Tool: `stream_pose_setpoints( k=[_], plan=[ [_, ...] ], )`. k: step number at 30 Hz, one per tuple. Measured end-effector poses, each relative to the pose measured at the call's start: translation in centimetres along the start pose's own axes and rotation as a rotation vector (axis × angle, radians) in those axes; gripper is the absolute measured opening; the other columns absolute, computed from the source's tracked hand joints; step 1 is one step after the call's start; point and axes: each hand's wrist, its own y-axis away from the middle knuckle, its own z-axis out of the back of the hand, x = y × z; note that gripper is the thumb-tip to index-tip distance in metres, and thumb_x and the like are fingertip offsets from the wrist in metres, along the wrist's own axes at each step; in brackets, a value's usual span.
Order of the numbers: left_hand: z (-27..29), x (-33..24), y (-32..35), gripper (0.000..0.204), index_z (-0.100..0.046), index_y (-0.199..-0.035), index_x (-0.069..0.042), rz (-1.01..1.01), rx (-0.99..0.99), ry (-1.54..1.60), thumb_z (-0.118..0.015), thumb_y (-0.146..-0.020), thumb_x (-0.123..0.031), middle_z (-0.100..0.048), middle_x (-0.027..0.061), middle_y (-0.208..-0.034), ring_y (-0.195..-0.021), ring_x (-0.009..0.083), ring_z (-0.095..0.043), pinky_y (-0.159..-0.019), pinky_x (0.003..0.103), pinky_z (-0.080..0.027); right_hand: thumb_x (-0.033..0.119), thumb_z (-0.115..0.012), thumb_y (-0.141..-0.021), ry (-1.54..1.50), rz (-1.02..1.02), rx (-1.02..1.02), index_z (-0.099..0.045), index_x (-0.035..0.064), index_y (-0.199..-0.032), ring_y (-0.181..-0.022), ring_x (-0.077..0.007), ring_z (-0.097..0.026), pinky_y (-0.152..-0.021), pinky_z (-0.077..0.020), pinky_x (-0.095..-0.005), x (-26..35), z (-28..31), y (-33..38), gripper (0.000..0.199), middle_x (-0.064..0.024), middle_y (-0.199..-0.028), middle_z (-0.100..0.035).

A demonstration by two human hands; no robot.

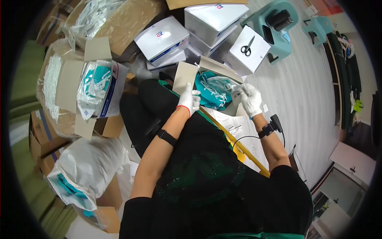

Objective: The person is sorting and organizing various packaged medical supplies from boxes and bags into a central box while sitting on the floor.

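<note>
An open white carton (217, 63) stands before me with its flaps raised. Inside lie teal items with white straps (211, 92), partly under a clear plastic bag (223, 82). My right hand (250, 101), in a white knit glove, is closed at the carton's right side and pinches the edge of that bag. My left hand (188, 99), gloved the same way, rests at the lower edge of the left flap (184, 77). Its thumb points up against the flap, the fingers stick out loosely toward the carton, and no object shows in them.
Another open carton (112, 89) with bagged teal items stands left, near a large white sack (89, 167). Closed white boxes (162, 40) are stacked ahead. Black scissors (247, 47) lie on one box, beside a teal stool (274, 20). A yellow pole (254, 161) crosses near my legs.
</note>
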Motion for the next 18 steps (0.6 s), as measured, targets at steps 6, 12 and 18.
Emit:
stream_pose_setpoints(
  k=[6, 12, 18],
  plan=[
    [0.0, -0.5, 2.2, 0.055, -0.057, -0.094, -0.004, -0.335, -0.043, -0.185, -0.038, -0.098, -0.055, -0.043, 0.0005, -0.058, -0.039, 0.008, -0.031, -0.037, 0.024, -0.02, 0.021, -0.065, -0.083, 0.086, -0.129, -0.017, -0.069, 0.0052, -0.097, -0.076, -0.032, -0.065, -0.069, -0.05, -0.0361, -4.3, -0.5, 0.4, 0.021, -0.0178, -0.083, -0.066],
    [2.6, -2.0, 3.2, 0.037, -0.06, -0.08, -0.007, -0.737, -0.054, -0.045, -0.046, -0.099, -0.035, -0.044, -0.0035, -0.055, -0.043, 0.0047, -0.038, -0.04, 0.022, -0.028, 0.019, -0.064, -0.088, -0.377, -0.331, -0.146, -0.067, 0.0021, -0.101, -0.062, -0.0118, -0.057, -0.056, -0.0454, -0.0282, -2.1, 1.9, -1.0, 0.022, -0.0022, -0.072, -0.064],
    [6.6, -1.8, 6.1, 0.028, -0.059, -0.08, -0.008, -0.703, -0.201, -0.113, -0.046, -0.098, -0.025, -0.043, -0.0031, -0.056, -0.04, 0.0035, -0.031, -0.036, 0.021, -0.021, 0.026, -0.059, -0.093, -0.643, -0.355, -0.057, -0.066, 0.0014, -0.103, -0.063, -0.0066, -0.053, -0.055, -0.0431, -0.0233, 4.2, 0.3, -8.8, 0.028, 0.0005, -0.081, -0.062]
  ],
)
